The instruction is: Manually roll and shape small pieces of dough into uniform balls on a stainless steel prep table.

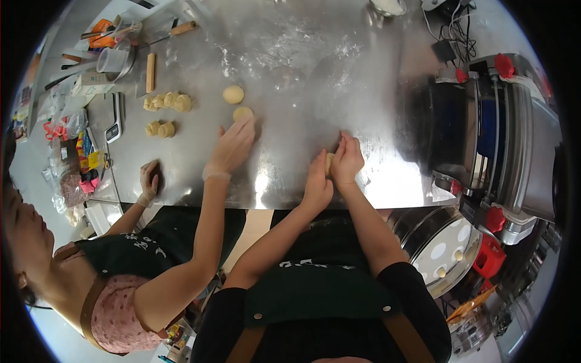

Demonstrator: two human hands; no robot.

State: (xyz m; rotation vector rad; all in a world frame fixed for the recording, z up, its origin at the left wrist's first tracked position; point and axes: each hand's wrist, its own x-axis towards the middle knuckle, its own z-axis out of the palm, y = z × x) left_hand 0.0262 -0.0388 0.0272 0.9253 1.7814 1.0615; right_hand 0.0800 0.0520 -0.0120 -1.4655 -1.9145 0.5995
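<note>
Between my two cupped hands, near the front edge of the steel table, is a small piece of pale dough (pixel 330 164), mostly hidden by the fingers. My left hand (pixel 318 181) presses on its left side, and my right hand (pixel 347 160) curves round its right side. To my left, a co-worker's gloved hand (pixel 232 148) touches a flattened dough ball (pixel 242 114). Just beyond that sits a round dough ball (pixel 233 94). Farther left lie a row of cut dough pieces (pixel 167 101) and a smaller group of dough pieces (pixel 160 129).
Flour dusts the far part of the steel table (pixel 302 115). A dough-rolling machine (pixel 496 133) with red knobs stands at right, above a round steamer tray (pixel 445 248). At left are a scraper (pixel 150 72), a digital scale (pixel 114 124), tubs and bags. The co-worker's other hand (pixel 149 181) rests nearby.
</note>
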